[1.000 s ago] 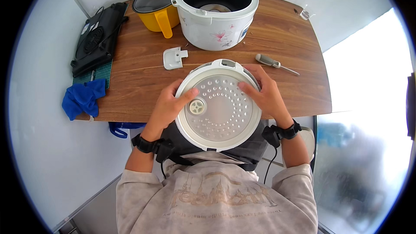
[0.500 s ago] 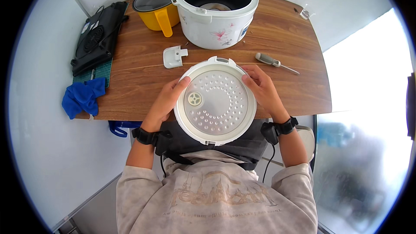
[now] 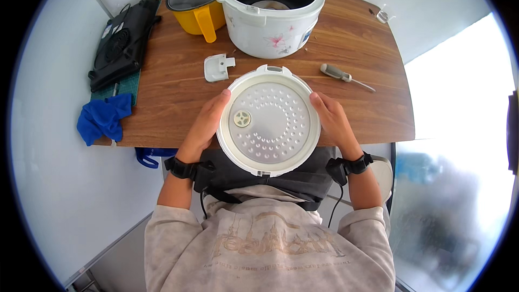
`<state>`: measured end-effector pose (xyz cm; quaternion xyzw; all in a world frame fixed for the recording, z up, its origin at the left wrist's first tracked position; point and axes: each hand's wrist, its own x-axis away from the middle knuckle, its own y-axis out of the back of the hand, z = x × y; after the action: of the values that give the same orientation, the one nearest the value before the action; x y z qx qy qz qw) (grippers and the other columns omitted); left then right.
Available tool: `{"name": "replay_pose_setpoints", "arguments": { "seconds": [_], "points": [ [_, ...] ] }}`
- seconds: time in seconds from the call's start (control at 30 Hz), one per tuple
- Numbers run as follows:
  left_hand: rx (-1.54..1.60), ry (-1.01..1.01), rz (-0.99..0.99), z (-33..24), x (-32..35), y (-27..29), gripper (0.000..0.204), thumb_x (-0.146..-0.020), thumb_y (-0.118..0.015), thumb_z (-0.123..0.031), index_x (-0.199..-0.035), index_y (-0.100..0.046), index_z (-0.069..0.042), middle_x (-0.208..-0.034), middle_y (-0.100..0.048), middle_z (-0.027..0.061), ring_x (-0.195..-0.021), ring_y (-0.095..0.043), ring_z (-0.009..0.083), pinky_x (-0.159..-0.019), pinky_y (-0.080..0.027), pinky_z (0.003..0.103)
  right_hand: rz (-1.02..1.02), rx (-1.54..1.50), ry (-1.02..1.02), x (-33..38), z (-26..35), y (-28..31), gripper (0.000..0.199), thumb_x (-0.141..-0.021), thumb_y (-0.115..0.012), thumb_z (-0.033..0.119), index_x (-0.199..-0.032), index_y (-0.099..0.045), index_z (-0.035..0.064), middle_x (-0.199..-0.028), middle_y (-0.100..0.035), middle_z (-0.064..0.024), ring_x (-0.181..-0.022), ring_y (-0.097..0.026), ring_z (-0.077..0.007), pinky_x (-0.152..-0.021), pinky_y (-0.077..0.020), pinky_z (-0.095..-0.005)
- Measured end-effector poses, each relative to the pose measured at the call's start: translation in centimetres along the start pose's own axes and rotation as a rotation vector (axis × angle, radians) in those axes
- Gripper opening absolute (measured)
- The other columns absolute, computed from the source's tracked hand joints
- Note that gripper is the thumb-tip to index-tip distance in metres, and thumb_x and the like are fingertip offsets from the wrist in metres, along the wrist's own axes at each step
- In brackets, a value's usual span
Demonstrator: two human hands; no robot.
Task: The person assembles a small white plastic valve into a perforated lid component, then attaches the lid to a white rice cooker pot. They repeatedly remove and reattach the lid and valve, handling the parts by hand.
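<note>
Between my two hands is a round white rice cooker lid (image 3: 270, 121), its dimpled metal inner face turned up toward me. A small cream vent disc (image 3: 242, 118) sits at the left of that metal face. My left hand (image 3: 208, 121) grips the lid's left rim, thumb on top. On the right rim my right hand (image 3: 332, 119) does the same; the fingers of both hands are mostly hidden beneath. Part of the lid overhangs the table's front edge, above my lap. The white rice cooker body (image 3: 270, 27), with a pink flower print, stands open beyond it.
A small white plastic cover (image 3: 218, 68) lies left of the lid, a screwdriver (image 3: 346, 77) to the right. Farther left are a yellow pot (image 3: 201, 17) with a glass lid, a black device with a fan grille (image 3: 120, 46) and a blue cloth (image 3: 105, 120). A clear cup (image 3: 383, 16) stands far right.
The lid has tipped slightly, so its far rim and inner wall show differently. My right hand has shifted down along the rim, and its fingers have gone from the top to underneath.
</note>
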<state>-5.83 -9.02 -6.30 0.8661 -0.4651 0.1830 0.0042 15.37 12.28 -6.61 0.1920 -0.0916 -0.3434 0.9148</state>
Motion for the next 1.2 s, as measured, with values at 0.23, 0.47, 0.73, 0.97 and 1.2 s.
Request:
{"name": "replay_pose_setpoints", "arguments": {
  "seconds": [0.23, 0.47, 0.73, 0.97, 1.2],
  "points": [
    [0.002, -0.035, 0.014, 0.9, -0.4, 0.3, 0.051, -0.107, -0.043, -0.039, -0.132, -0.059, 0.003, -0.119, -0.067, 0.0082, -0.105, -0.061, 0.0129, -0.092, -0.048, 0.027, -0.056, 0.064, 0.009, -0.1, 0.4, -0.6, 0.038, -0.102, -0.055, 0.036, -0.105, -0.066, -0.0001, -0.066, -0.057, -0.0138, -0.057, -0.046, -0.019, -0.057, -0.0429, -0.0352],
    [-0.103, -0.042, -0.039, 0.7, 0.0, 0.0, 0.05, -0.107, -0.042, -0.039, -0.131, -0.059, 0.002, -0.117, -0.066, 0.0078, -0.106, -0.059, 0.0137, -0.094, -0.046, 0.027, -0.073, 0.093, 0.018, -0.6, 0.9, -0.6, 0.035, -0.101, -0.056, 0.034, -0.103, -0.067, 0.0001, -0.064, -0.055, -0.0173, -0.055, -0.043, -0.0229, -0.055, -0.0421, -0.0361],
    [-0.136, -0.092, -0.057, 0.8, -0.1, -0.1, 0.051, -0.107, -0.042, -0.039, -0.131, -0.058, 0.003, -0.118, -0.066, 0.0096, -0.107, -0.059, 0.0155, -0.095, -0.045, 0.028, -0.07, 0.135, -0.027, -0.6, 1.5, -0.6, 0.036, -0.102, -0.055, 0.034, -0.105, -0.069, 0.0006, -0.066, -0.057, -0.0205, -0.054, -0.046, -0.0273, -0.056, -0.043, -0.0381],
    [-0.184, -0.135, -0.057, 1.2, -0.1, 0.0, 0.053, -0.108, -0.041, -0.04, -0.133, -0.057, 0.004, -0.121, -0.065, 0.0109, -0.11, -0.059, 0.0168, -0.097, -0.044, 0.028, -0.08, 0.208, -0.042, -0.6, 2.0, -0.5, 0.037, -0.102, -0.054, 0.035, -0.106, -0.069, 0.0012, -0.069, -0.059, -0.0225, -0.057, -0.048, -0.034, -0.058, -0.045, -0.039],
    [0.016, -0.037, 0.03, 0.5, -0.5, -0.3, 0.055, -0.108, -0.038, -0.041, -0.139, -0.052, 0.003, -0.128, -0.062, 0.0104, -0.114, -0.059, 0.0157, -0.099, -0.045, 0.029, -0.063, 0.158, -0.042, -1.2, 1.6, -0.6, 0.038, -0.102, -0.052, 0.035, -0.104, -0.068, 0.0003, -0.075, -0.061, -0.0248, -0.065, -0.057, -0.0399, -0.064, -0.0468, -0.0418]
  ]
}}
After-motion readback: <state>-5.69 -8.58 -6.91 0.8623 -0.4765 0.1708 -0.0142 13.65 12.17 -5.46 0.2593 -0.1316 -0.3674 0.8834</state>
